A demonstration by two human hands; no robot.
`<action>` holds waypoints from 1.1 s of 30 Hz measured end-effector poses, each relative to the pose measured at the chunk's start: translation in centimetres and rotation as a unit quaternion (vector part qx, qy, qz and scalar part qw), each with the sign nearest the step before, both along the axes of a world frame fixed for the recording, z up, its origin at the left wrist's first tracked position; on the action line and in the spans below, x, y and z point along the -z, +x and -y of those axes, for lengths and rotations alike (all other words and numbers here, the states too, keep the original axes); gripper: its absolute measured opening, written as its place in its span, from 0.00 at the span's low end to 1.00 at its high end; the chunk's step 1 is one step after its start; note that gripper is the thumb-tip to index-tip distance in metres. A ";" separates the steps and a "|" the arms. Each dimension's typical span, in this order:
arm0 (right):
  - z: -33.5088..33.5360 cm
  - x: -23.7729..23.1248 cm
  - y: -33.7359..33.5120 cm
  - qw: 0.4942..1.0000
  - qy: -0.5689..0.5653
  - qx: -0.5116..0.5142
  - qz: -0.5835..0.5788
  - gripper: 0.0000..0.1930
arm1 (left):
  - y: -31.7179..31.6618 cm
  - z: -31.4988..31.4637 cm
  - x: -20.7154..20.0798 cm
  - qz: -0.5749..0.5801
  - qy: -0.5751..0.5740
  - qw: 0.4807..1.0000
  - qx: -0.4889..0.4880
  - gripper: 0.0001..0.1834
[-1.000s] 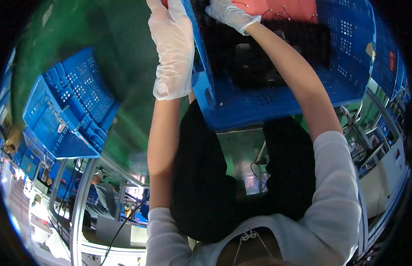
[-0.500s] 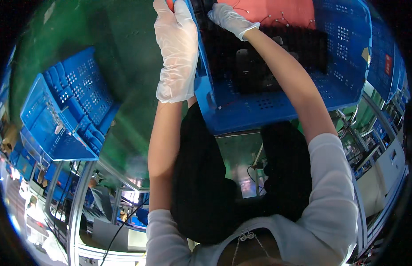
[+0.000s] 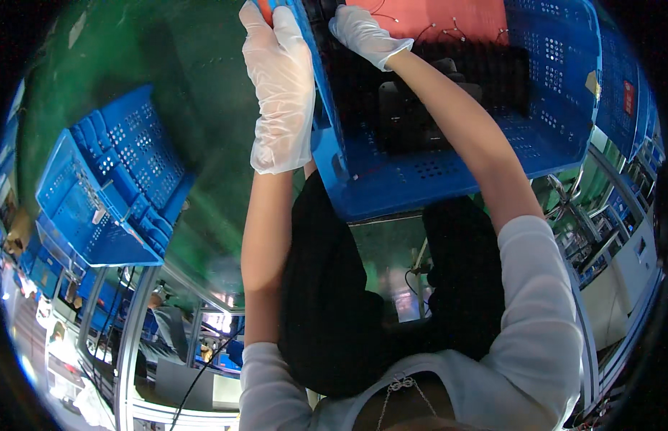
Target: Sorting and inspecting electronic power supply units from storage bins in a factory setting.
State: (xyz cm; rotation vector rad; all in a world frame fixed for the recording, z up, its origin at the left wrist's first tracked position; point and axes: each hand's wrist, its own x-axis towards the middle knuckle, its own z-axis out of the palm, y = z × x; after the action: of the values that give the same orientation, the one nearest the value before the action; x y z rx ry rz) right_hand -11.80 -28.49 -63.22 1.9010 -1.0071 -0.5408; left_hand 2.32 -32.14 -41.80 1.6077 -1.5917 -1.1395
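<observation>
A blue perforated plastic crate (image 3: 420,197) stands in front of me, tilted, with black moulded parts (image 3: 413,108) inside. A red-orange sheet (image 3: 434,18) lies over its far part, and thin wires with small connectors (image 3: 456,32) lie along the sheet's near edge. My left hand (image 3: 282,90), in a thin white glove, grips the crate's left wall from outside. A red patch shows between thumb and fingers; the fingertips run to the picture's edge. Inside the crate, near that wall, my gloved right hand (image 3: 366,36) is closed by the sheet's left edge, its fingertips lost against black.
Another blue crate (image 3: 107,194) rests on a metal frame (image 3: 136,330) at the left. More blue crates (image 3: 628,86) stand at the right beside metal rails (image 3: 600,194). A person (image 3: 165,330) is in the background at lower left. The floor (image 3: 212,93) is green.
Both my hands have shifted slightly left. The crate's left wall has moved outward along with my left hand.
</observation>
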 end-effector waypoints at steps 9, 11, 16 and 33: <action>0.0 2.9 -3.0 0.965 0.123 -0.015 0.232 0.04 | -1.2 -0.3 -0.1 -0.016 -0.022 1.000 0.000 0.24; 0.4 -0.7 -2.3 0.993 0.062 -0.035 0.099 0.03 | -0.7 -0.2 -0.5 -0.012 -0.028 1.000 -0.006 0.24; 0.7 -2.6 -0.8 0.999 -0.003 0.038 -0.006 0.04 | -0.6 0.0 0.2 -0.021 -0.007 1.000 0.001 0.24; 1.6 3.9 -5.0 0.888 0.263 0.173 0.335 0.03 | -2.7 -0.3 -0.8 -0.065 0.024 0.998 0.006 0.22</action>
State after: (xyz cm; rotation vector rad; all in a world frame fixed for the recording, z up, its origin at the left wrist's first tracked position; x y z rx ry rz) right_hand -16.84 -30.04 -67.08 2.4858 -1.8151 -0.3745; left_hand -0.41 -31.88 -40.97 1.5235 -1.5036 -1.2713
